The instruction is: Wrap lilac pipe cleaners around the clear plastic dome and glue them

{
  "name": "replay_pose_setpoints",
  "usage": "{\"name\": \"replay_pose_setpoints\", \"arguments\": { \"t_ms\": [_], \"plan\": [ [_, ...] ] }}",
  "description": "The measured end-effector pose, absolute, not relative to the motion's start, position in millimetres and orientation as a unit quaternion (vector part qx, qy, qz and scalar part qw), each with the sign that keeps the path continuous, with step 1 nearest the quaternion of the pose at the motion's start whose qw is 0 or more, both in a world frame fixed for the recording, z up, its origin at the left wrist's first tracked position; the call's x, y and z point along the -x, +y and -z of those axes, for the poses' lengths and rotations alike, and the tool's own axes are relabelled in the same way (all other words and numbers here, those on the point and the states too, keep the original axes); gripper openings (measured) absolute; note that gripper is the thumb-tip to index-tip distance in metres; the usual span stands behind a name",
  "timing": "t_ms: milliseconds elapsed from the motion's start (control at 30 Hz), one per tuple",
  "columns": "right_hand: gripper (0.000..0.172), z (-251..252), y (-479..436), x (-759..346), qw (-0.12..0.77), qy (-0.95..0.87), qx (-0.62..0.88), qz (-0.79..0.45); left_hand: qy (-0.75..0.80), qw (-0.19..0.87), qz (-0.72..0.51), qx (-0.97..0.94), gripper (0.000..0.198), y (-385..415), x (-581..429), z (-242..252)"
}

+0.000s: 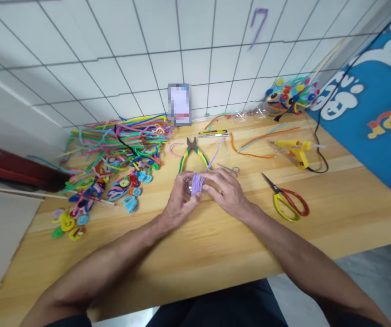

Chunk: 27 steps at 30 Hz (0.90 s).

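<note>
Pinching a looped lilac pipe cleaner between them, the left hand and right hand meet just above the middle of the frame, low over the wooden tabletop. The left hand's fingers curl around the bundle from the left, and the right hand's fingers close on it from the right. One loose lilac strand runs up and to the right from the bundle.

Just behind the hands lie pliers with yellow-green handles, their jaws pointing toward the wall. Small silver scissors rest beside the right hand. Further right, well apart, lie scissors with red and yellow handles. A yellow glue gun lies near the upper right, its black cord trailing off.

A heap of colourful pipe cleaners fills the upper left of the tabletop, with small coiled pieces scattered below it. Orange strands lie between the pliers and the glue gun.
</note>
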State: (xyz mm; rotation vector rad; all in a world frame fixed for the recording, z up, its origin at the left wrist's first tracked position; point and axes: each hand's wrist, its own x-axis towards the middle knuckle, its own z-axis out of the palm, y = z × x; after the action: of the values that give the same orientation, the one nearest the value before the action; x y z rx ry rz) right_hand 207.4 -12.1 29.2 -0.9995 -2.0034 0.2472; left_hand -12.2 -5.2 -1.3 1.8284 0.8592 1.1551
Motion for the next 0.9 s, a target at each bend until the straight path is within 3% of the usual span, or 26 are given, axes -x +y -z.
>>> {"name": "replay_pose_setpoints", "arguments": {
  "t_ms": [267, 667, 900],
  "plan": [
    [0.025, -23.1, -5.3, -201.3, 0.411, -0.810, 0.404, -0.107, 0.352, 0.452, -0.449, -0.686, 0.049, -3.3, 12.4, -0.3],
    [0.028, -13.2, 5.5, -184.2, 0.453, -0.741, 0.440, -0.228, 0.407, 0.315, -0.435, -0.739, 0.051, -2.9, 12.0, 1.0],
    [0.044, -3.5, 13.6, -185.6, 0.454, -0.758, 0.408, -0.227, 0.418, 0.254, -0.458, -0.742, 0.058, 1.0, 11.7, 4.3]
  ]
}}
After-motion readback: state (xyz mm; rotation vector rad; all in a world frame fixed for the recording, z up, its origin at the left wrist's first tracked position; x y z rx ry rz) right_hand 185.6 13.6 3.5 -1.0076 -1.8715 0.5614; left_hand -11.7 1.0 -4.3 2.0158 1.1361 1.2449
